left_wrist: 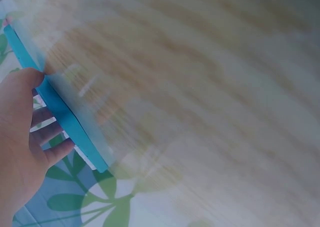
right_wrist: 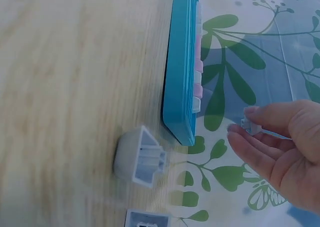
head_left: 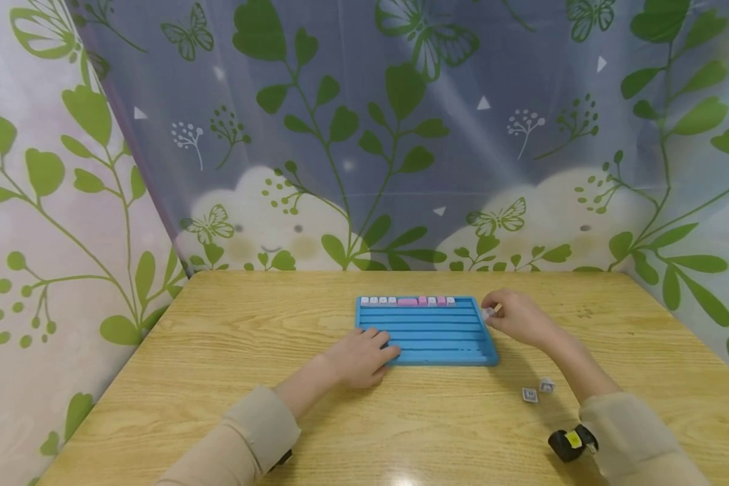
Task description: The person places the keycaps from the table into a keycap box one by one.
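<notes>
A blue keycap tray (head_left: 428, 335) lies on the table, white and pink keycaps (head_left: 408, 302) lined up along its far row. My left hand (head_left: 358, 358) holds the tray's front left corner; in the left wrist view the thumb (left_wrist: 32, 78) touches its blue side while the other fingers reach behind it. Just off the tray's right edge, my right hand (head_left: 522, 317) pinches a small white keycap (right_wrist: 253, 126) between thumb and fingers, with the stem side partly showing.
Two loose white keycaps, one (head_left: 530, 395) beside the other (head_left: 547, 385), lie on the wooden table (head_left: 249, 310) right of the tray, below my right hand. A patterned cloth (head_left: 352, 135) hangs behind the table. A black wrist device (head_left: 568, 443) sits at my right sleeve.
</notes>
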The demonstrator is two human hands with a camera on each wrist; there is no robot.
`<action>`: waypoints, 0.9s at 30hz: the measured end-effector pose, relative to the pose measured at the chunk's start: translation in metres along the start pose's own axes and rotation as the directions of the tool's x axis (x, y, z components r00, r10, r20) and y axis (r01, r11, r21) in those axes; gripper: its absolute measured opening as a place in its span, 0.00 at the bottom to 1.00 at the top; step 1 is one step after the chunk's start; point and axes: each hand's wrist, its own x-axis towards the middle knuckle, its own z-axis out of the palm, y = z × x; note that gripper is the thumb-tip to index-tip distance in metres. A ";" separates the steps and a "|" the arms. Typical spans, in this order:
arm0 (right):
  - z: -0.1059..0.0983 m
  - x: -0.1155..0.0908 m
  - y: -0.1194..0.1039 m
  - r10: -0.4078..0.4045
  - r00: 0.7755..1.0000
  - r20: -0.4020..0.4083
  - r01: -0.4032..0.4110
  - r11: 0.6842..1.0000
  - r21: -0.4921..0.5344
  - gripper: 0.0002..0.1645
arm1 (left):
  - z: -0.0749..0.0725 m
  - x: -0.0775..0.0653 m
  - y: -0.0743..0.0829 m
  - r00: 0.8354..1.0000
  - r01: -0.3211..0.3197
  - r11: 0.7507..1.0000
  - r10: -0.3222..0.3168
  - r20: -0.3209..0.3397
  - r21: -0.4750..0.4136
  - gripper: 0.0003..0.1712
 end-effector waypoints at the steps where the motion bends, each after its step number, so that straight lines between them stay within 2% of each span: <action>1: 0.000 0.002 0.001 0.001 1.000 -0.008 -0.001 1.000 -0.005 0.14 | 0.000 0.000 0.000 1.000 0.001 1.000 -0.001 -0.001 0.001 0.22; 10: 0.002 0.018 0.016 0.011 0.997 -0.082 -0.013 0.999 -0.031 0.11 | 0.000 0.000 0.000 1.000 -0.005 1.000 0.005 0.001 0.009 0.22; 14: 0.002 0.024 0.019 0.020 0.997 -0.074 -0.022 1.000 -0.021 0.11 | 0.000 -0.001 0.000 1.000 -0.002 1.000 0.002 0.000 0.012 0.22; 21: 0.003 0.036 0.020 -0.035 0.996 -0.085 0.027 0.996 -0.091 0.14 | -0.001 -0.001 0.000 1.000 -0.001 1.000 0.001 0.004 0.010 0.22; 27: 0.006 0.046 0.022 -0.049 0.997 -0.056 0.042 0.994 -0.105 0.14 | -0.001 0.000 0.001 1.000 -0.003 1.000 0.003 0.012 0.010 0.22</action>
